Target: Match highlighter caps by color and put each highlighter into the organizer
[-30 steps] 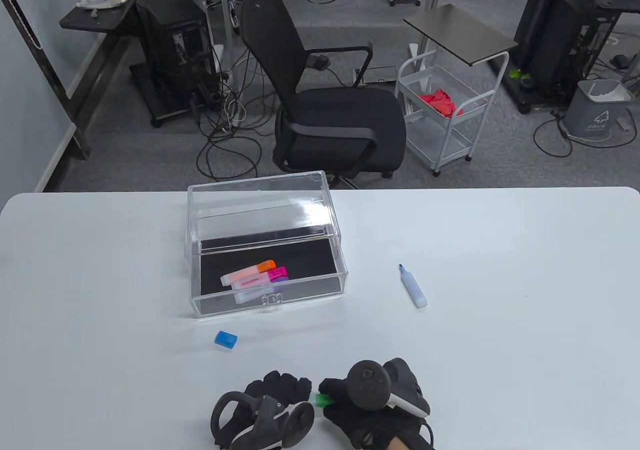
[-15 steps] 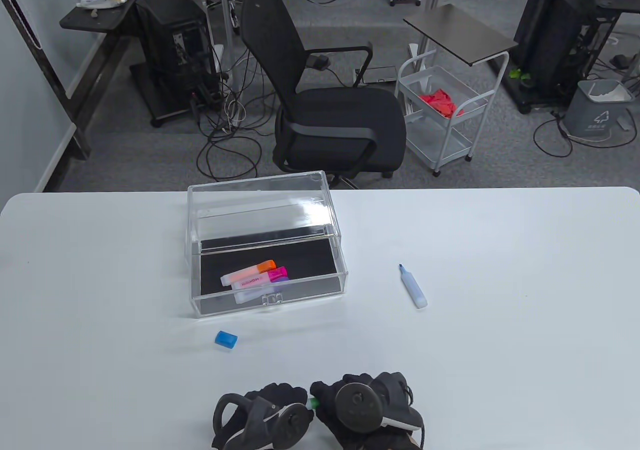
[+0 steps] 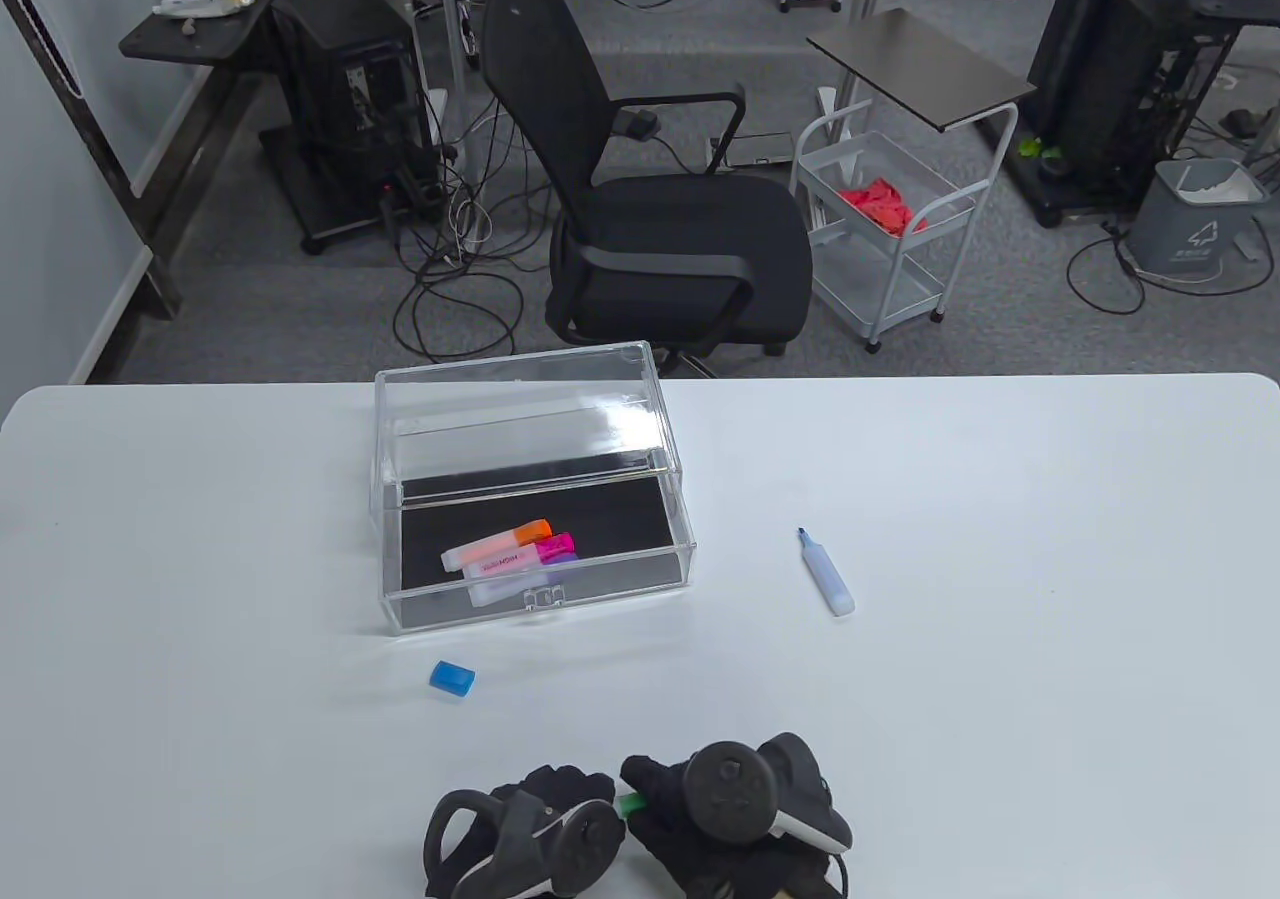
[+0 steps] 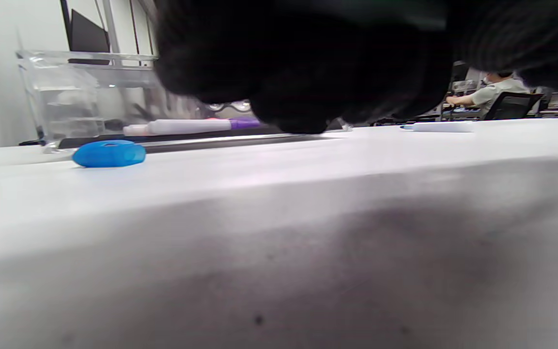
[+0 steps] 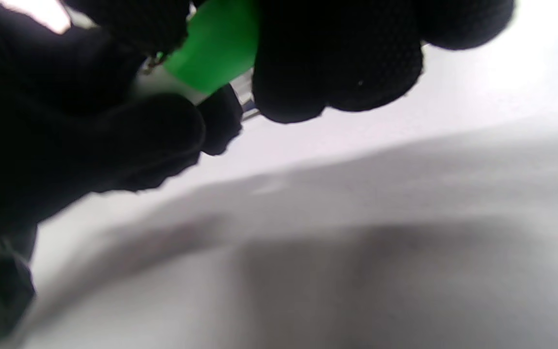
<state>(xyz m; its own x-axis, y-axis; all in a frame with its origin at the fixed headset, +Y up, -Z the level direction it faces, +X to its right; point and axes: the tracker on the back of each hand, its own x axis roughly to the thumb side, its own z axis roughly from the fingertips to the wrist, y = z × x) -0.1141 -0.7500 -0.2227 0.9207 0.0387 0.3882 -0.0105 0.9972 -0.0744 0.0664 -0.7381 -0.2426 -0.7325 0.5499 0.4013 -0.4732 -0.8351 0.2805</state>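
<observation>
Both gloved hands meet at the table's front edge. My right hand (image 3: pixel 655 787) grips a green cap (image 3: pixel 630 804), which shows large in the right wrist view (image 5: pixel 211 53) under its fingers (image 5: pixel 337 63). My left hand (image 3: pixel 575 791) pinches the pale body of the green highlighter (image 5: pixel 146 85) right against that cap. The clear organizer (image 3: pixel 520 389) stands mid-table with its drawer pulled out. Orange (image 3: pixel 500 541), pink (image 3: pixel 520 557) and purple (image 3: pixel 520 584) highlighters lie inside. A blue cap (image 3: pixel 452 678) lies in front of it. An uncapped blue highlighter (image 3: pixel 827 574) lies to the right.
The white table (image 3: pixel 1050 699) reaches to a far edge with an office chair (image 3: pixel 660 229) behind it. In the left wrist view the blue cap (image 4: pixel 109 153) and blue highlighter (image 4: pixel 436 127) lie beyond my dark fingers (image 4: pixel 303 63).
The two hands have drawn together, and the green strip showing between them has shrunk. My right hand shifted slightly left. Nothing else moved.
</observation>
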